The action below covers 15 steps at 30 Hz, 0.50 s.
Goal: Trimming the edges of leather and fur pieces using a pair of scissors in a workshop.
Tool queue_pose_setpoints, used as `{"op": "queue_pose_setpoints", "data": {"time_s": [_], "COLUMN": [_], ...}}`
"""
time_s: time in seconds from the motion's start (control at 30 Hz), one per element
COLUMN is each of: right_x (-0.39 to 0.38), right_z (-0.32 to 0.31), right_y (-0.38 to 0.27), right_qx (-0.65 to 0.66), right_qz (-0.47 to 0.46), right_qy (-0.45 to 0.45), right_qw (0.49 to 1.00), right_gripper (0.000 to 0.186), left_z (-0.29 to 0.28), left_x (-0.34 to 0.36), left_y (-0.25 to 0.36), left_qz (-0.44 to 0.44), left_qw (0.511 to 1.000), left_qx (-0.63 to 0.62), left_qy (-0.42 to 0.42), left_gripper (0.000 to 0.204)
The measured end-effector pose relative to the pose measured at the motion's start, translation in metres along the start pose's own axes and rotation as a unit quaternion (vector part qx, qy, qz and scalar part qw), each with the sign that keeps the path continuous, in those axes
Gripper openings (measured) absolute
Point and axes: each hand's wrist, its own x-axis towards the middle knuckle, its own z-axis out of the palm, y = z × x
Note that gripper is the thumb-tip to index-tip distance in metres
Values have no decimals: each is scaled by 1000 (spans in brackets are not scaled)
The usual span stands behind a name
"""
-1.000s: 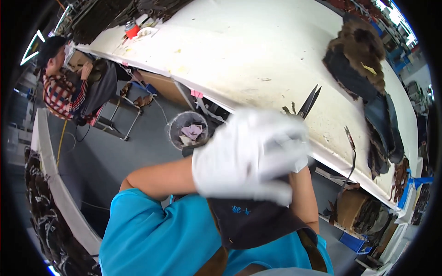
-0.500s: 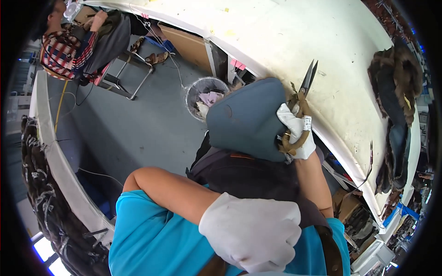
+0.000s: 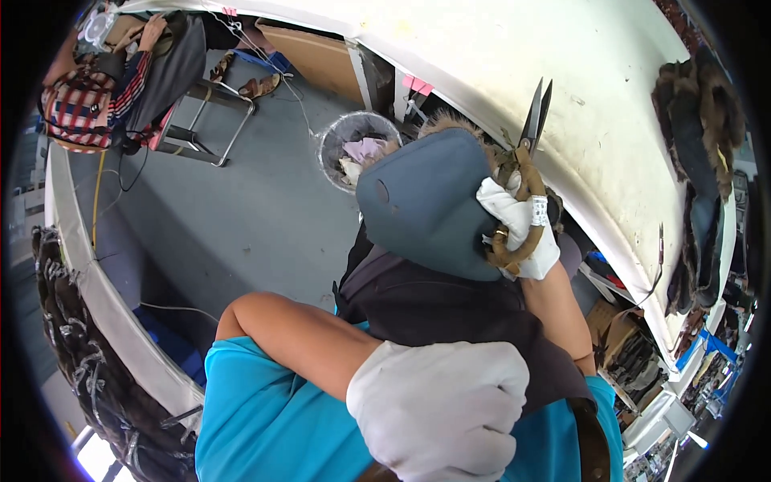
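My left hand (image 3: 438,406), in a white glove, is curled into a fist low against my dark apron (image 3: 418,297); whatever its fingers may hold is hidden. Beside the table edge, my gloved right hand (image 3: 526,233) grips large black shears (image 3: 534,120), blades pointing up and brown wrapping on the handles. The same hand is at the side of a slate-grey piece (image 3: 418,201) with brown fur (image 3: 442,120) showing behind its upper edge, and appears to hold it too.
A white worktable (image 3: 594,64) curves along the right, bearing dark fur pieces (image 3: 695,153). A lined bin (image 3: 329,161) stands beyond the grey piece. At upper left a seated person (image 3: 88,104) works beside a metal stool (image 3: 201,128). Dark bundles (image 3: 76,337) line the left.
My left hand has come down from over my right hand to my front, uncovering the grey piece and shears handles. In the last half second both hands barely moved; the view shifted slightly.
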Motion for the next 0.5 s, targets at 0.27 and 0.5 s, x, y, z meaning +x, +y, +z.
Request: {"op": "queue_pose_setpoints", "data": {"time_s": [0.27, 0.5], "right_x": [-8, -12], "right_z": [8, -1], "right_y": [-20, -10], "right_qx": [39, -16], "right_qz": [169, 126], "right_qy": [81, 53], "right_qw": [981, 991], "right_gripper": [71, 70], "left_z": [-17, -84], "left_x": [5, -20], "left_y": [-8, -36], "left_qz": [68, -58], "left_qw": [938, 886], "left_qx": [3, 434], "left_qy": [-341, -150], "left_gripper": [29, 39]}}
